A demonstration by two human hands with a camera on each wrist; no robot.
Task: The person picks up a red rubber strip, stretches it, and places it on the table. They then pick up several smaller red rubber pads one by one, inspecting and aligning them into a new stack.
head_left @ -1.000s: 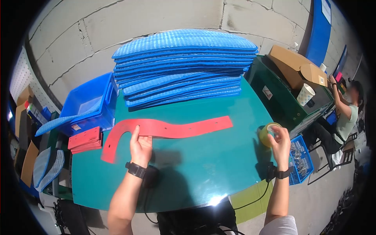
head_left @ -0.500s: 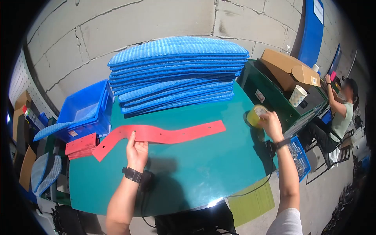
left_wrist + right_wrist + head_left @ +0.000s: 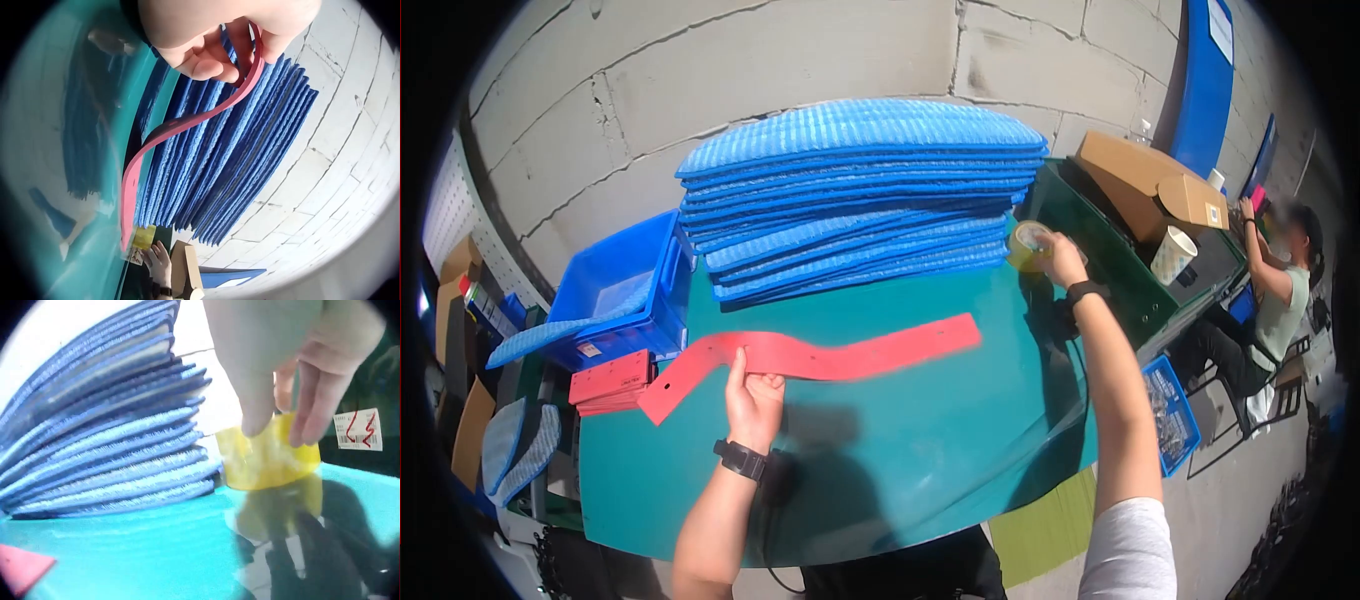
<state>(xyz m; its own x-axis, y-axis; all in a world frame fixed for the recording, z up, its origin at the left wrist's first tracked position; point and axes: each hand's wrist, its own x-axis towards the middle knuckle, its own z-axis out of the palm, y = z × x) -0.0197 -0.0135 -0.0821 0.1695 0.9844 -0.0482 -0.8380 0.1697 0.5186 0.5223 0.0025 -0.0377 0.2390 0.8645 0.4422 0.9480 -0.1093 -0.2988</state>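
My left hand [image 3: 755, 405] pinches a long red strip with punched holes [image 3: 870, 358] between thumb and fingers. The strip bends over the fingers, its short end hanging left and its long end reaching right. At the far right of the table, my right hand [image 3: 1062, 263] grips a roll of yellow tape [image 3: 269, 459] from above, thumb on one side and fingers on the other. In the right wrist view the roll is low over the tabletop, beside the stack of blue mop pads [image 3: 860, 190].
Red pieces [image 3: 612, 383] lie stacked at the table's left edge, near a blue bin [image 3: 615, 335] with a pad across it. A green case [image 3: 1100, 240] bears a cardboard box [image 3: 1135, 175] and a paper cup [image 3: 1174, 255]. Another person [image 3: 1280, 270] sits at the far right.
My right hand has carried the tape roll back and leftward, up to the right end of the pad stack. My left hand keeps the red strip, whose short end has swung left.
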